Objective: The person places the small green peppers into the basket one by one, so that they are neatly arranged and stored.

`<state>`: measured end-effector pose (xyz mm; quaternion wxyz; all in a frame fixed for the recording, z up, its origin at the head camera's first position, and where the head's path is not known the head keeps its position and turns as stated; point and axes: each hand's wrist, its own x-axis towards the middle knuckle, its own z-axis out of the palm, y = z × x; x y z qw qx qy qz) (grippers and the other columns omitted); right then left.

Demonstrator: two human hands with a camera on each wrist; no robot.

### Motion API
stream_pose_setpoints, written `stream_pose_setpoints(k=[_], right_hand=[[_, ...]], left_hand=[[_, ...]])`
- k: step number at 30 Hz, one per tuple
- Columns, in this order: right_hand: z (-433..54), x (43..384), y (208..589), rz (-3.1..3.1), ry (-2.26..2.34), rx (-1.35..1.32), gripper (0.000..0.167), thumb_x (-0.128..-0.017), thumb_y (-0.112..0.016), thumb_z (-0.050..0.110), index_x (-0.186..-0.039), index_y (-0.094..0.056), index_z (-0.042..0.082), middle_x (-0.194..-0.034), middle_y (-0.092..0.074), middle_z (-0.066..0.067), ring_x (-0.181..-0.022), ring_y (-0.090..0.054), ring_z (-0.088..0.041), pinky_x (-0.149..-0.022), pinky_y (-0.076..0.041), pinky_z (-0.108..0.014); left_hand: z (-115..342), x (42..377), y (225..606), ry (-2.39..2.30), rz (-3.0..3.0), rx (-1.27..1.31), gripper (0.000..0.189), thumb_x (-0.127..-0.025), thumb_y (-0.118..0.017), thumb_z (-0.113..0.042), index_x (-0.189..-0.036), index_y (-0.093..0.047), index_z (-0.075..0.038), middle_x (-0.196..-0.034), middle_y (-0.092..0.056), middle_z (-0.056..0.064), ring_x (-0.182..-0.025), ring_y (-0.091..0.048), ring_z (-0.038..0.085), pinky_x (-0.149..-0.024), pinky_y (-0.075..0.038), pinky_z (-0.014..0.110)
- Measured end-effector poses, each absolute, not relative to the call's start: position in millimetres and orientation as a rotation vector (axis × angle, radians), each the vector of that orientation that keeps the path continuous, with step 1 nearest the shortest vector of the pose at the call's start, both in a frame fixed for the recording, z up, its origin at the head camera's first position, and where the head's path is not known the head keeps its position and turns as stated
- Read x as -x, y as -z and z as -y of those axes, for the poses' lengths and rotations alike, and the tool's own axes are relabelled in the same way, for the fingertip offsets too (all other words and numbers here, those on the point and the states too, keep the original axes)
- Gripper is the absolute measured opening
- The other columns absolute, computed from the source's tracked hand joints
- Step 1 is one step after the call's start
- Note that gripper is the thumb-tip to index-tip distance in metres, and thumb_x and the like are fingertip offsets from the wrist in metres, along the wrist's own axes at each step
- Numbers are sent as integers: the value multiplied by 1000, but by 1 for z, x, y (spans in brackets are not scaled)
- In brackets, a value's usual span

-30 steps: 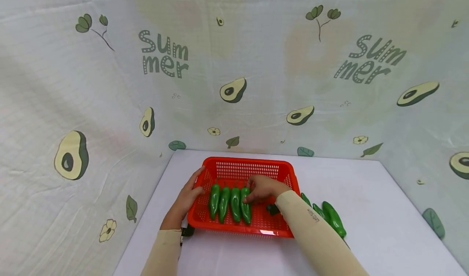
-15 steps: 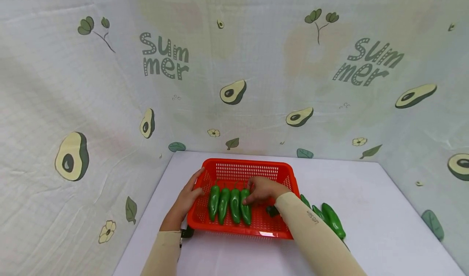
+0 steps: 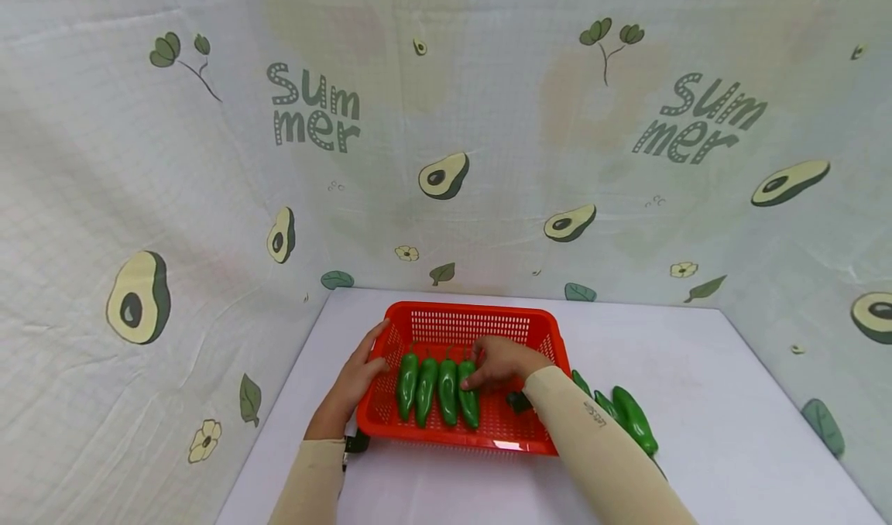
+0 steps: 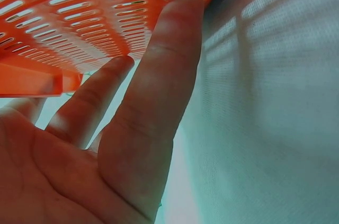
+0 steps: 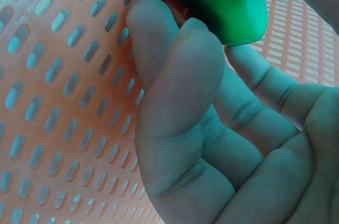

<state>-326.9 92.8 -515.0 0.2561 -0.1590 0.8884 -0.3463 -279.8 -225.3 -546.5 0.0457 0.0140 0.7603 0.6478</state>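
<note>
In the head view, a red perforated plastic basket (image 3: 456,435) holds several green chili peppers (image 3: 427,393) in a row, stems pointing away. My left hand (image 3: 351,382) holds its left rim, thumb over the edge and fingers along the outer wall. The left wrist view shows those fingers (image 4: 159,75) against the slotted underside of the wall. My right hand (image 3: 498,358) reaches inside and pinches the rightmost green chili pepper (image 3: 470,409) near its stem end. In the right wrist view, curled fingers (image 5: 183,86) sit right at a green pepper (image 5: 228,1); part of it is out of frame.
More green chili peppers (image 3: 632,418) lie on the white table (image 3: 725,401) right of the basket, partly behind the right sleeve (image 3: 592,432). A printed white cloth (image 3: 502,254) rises behind and at both sides. Dark wrist cameras show beside both wrists.
The view tilts slightly, shifting everything a little downward in the picture. Both hands keep their places, and the row of peppers looks almost the same.
</note>
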Motion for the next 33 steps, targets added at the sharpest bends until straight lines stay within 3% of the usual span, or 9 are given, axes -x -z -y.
stream_pose_setpoints(k=[11,20,33], right_hand=[[-91,325,512,-2435,918,402,50,-79,-92,40,-111,-67,11,-91,-70,-4,-78,-69,-22,-69,-60,-37],[-91,321,500,-2551,814,425,52,-80,-89,49,-114,-71,14,-95,-68,1,-87,-65,-21,-74,-59,-38],[-90,314,452,-2691,635,572,69,-83,-86,52,-135,-68,10,-108,-71,1,-95,-64,-17,-83,-59,-40]], left_hand=[[225,280,542,-1965,-2333,-44,80,-89,-55,-10,-158,-42,-49,-158,-46,11,-119,-62,40,-86,-61,49],[223,278,543,-1964,-2332,-39,80,-90,-56,-11,-160,-41,-47,-161,-43,9,-121,-61,39,-88,-61,48],[224,277,546,-1948,-2355,-30,80,-88,-55,-13,-159,-41,-47,-161,-42,9,-123,-57,38,-90,-60,46]])
